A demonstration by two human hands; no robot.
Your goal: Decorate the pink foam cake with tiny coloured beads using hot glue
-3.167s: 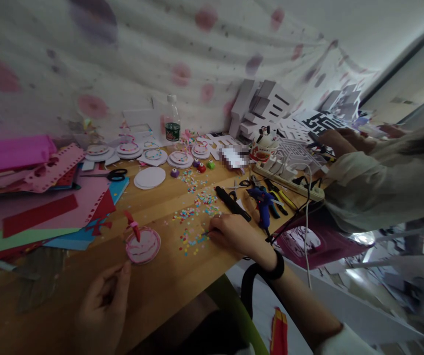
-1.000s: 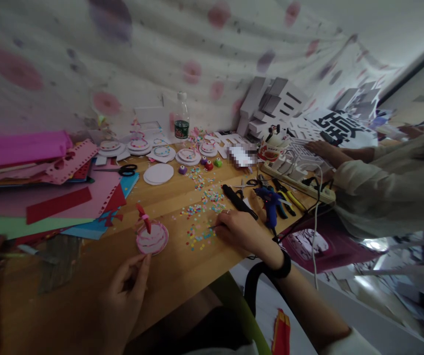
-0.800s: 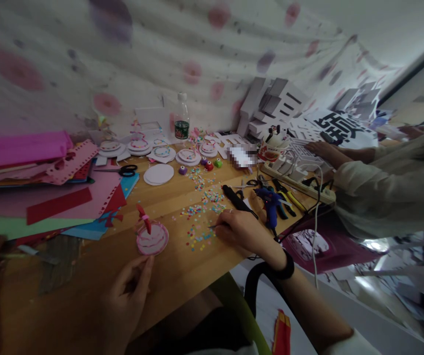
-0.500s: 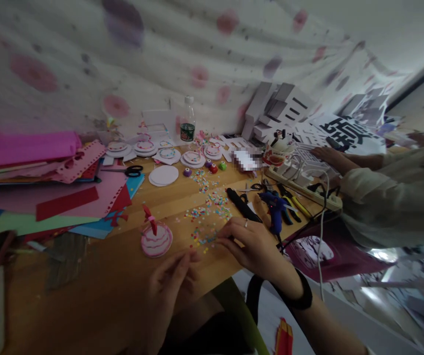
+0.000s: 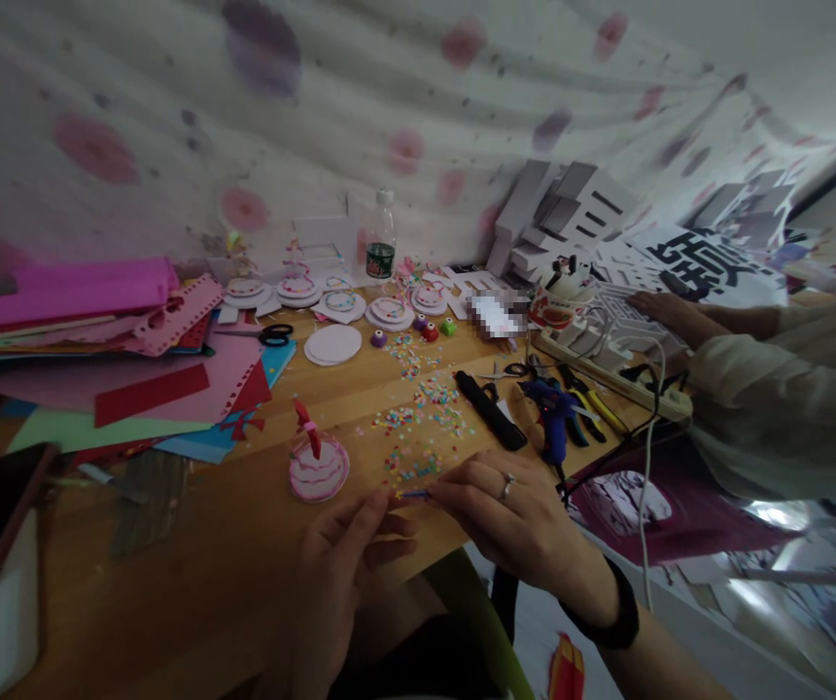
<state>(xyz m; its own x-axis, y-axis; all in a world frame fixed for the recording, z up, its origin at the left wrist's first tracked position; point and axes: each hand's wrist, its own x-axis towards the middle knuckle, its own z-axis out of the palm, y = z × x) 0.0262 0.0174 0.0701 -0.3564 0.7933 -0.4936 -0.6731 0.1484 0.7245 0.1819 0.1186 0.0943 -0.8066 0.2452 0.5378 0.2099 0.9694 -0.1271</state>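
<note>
My left hand (image 5: 345,544) pinches a tiny yellow piece (image 5: 397,496) between thumb and forefinger. My right hand (image 5: 509,510), with a ring and a black wristband, grips a thin bluish stick (image 5: 416,494) by one end. The stick's other end points at the yellow piece; whether they touch I cannot tell. Just behind the fingertips lies scattered colourful confetti (image 5: 418,465). To the left of it rests a round white-and-pink cake-like piece (image 5: 320,472) with a red bow (image 5: 311,433) standing on it.
Coloured paper (image 5: 148,399) and black-handled scissors (image 5: 276,335) lie left. White discs (image 5: 332,344), several small decorated pieces and a bottle (image 5: 380,248) stand behind. A blue glue gun (image 5: 555,423), pliers (image 5: 593,408) and a power strip (image 5: 608,369) are right, beside another person's arm (image 5: 680,316).
My two hands have come closer together, and the thin stick now shows between their fingertips. The camera view has shifted slightly, moving the scene a little to the right.
</note>
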